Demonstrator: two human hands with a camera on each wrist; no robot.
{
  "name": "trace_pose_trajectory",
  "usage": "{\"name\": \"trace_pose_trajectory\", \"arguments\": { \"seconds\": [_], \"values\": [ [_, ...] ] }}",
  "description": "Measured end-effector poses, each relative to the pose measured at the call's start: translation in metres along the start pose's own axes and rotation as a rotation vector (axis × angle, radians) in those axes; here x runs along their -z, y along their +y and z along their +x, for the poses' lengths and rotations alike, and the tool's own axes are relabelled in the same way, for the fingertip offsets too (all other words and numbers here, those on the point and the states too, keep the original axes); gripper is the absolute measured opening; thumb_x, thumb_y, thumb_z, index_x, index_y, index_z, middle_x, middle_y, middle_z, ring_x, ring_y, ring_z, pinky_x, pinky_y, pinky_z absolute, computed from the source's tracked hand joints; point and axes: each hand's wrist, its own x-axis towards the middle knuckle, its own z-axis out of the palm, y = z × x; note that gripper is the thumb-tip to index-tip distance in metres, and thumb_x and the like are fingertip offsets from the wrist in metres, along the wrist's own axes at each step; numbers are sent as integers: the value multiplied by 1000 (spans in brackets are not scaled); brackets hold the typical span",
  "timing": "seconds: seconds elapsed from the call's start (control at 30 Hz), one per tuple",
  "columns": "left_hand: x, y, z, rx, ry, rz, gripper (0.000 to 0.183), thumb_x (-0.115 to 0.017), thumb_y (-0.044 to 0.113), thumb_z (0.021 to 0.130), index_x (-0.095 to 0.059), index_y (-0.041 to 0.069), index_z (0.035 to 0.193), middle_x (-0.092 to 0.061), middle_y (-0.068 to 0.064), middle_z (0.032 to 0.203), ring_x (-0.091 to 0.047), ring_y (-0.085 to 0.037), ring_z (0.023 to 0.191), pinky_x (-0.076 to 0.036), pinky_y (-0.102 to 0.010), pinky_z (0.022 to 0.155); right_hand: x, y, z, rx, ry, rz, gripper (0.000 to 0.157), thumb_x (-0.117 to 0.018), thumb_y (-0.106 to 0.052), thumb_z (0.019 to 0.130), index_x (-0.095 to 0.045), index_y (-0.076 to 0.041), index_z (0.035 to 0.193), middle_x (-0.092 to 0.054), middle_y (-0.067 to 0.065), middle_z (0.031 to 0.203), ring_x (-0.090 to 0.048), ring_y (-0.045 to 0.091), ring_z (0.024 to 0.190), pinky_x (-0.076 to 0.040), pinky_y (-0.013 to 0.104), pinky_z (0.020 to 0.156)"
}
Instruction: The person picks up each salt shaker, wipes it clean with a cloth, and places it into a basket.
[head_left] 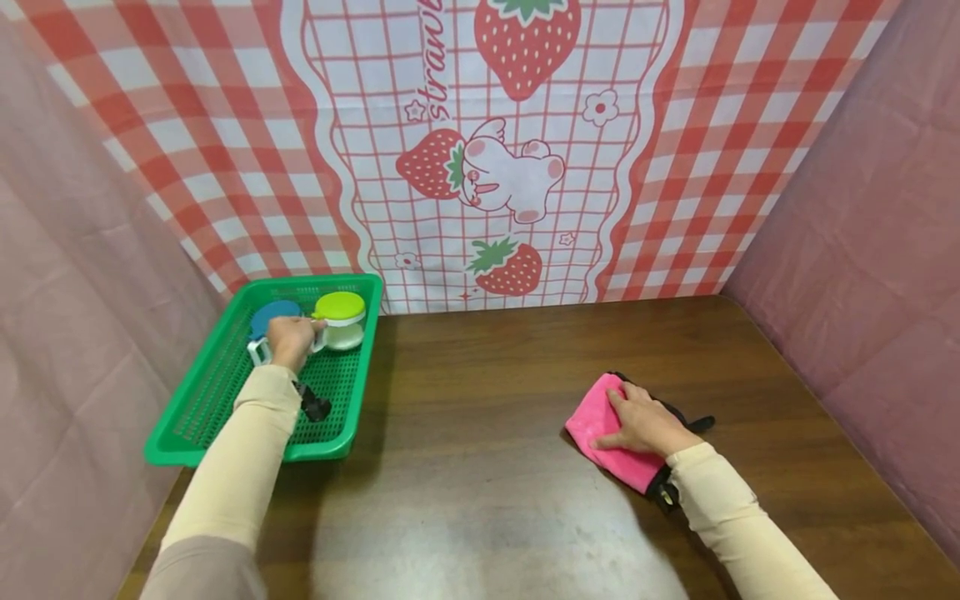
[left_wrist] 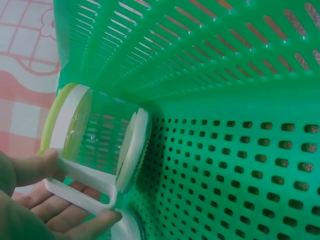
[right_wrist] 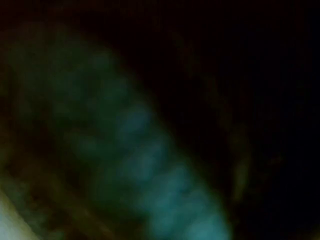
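Note:
In the head view my left hand (head_left: pixel 291 340) reaches into the green basket (head_left: pixel 360 408) and grips the white handle of a clear jar with a yellow-green lid (head_left: pixel 341 306). The left wrist view shows the thumb on that handle (left_wrist: pixel 80 197) and the fingers behind it, with the jar (left_wrist: pixel 102 130) lying against the basket's wall there. A blue-lidded jar (head_left: pixel 275 317) with a white handle stands just left of the hand. On the right, my right hand (head_left: pixel 645 422) rests with spread fingers on a pink cloth (head_left: pixel 592 417) with a dark edge. The right wrist view is dark and blurred.
The basket stands on the left of a brown wooden table (head_left: pixel 465 400), partly under my left forearm. A red-checked strawberry curtain (head_left: pixel 510 192) hangs behind the table, with pink cloth walls (head_left: pixel 847 208) at both sides.

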Motion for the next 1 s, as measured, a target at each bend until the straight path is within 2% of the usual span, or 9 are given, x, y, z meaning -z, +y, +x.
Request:
{"name": "trace_pose_trajectory", "arguments": {
  "seconds": [0.13,0.27,0.43,0.87,0.93,1.0],
  "values": [
    [1,1,-4,-24,11,51,24,-69,15,88,-71,-6,100,-66,-10,82,-54,-20,67,-49,-33,63,-1,0,0,-5,-4,11,97,-79,-52,73,-44,10,139,-39,38,139,-41,53,127,-42,62,98],
    [3,3,-6,-26,-13,98,31,-70,16,87,-68,-8,107,-63,-12,88,-53,-18,67,-48,-32,64,0,0,1,-7,-2,17,98,-79,-52,73,-42,10,140,-38,38,140,-40,53,127,-41,63,99],
    [6,3,-4,5,-50,131,37,-71,17,88,-64,-9,114,-59,-9,80,-52,-17,58,-46,-30,56,1,1,2,-11,-1,20,98,-78,-53,74,-42,9,140,-37,38,140,-39,53,128,-41,63,99],
    [11,-2,-2,48,-81,236,45,-72,22,88,-62,-11,116,-60,-4,63,-60,-19,64,-42,-26,49,0,1,0,-7,-4,16,97,-78,-52,75,-42,10,140,-37,38,141,-39,54,128,-40,64,99],
    [10,-2,-3,54,-82,240,45,-72,22,88,-61,-11,117,-62,-7,69,-61,-20,66,-42,-26,50,-1,1,0,-11,-21,9,97,-77,-53,76,-41,10,141,-36,38,142,-38,53,129,-40,64,99],
    [10,-2,-4,54,-81,238,46,-71,21,89,-60,-11,120,-66,-13,83,-61,-20,68,-46,-28,54,-1,1,1,-18,-43,-1,98,-75,-54,77,-40,9,142,-35,38,143,-38,53,130,-40,64,99]
  ]
}}
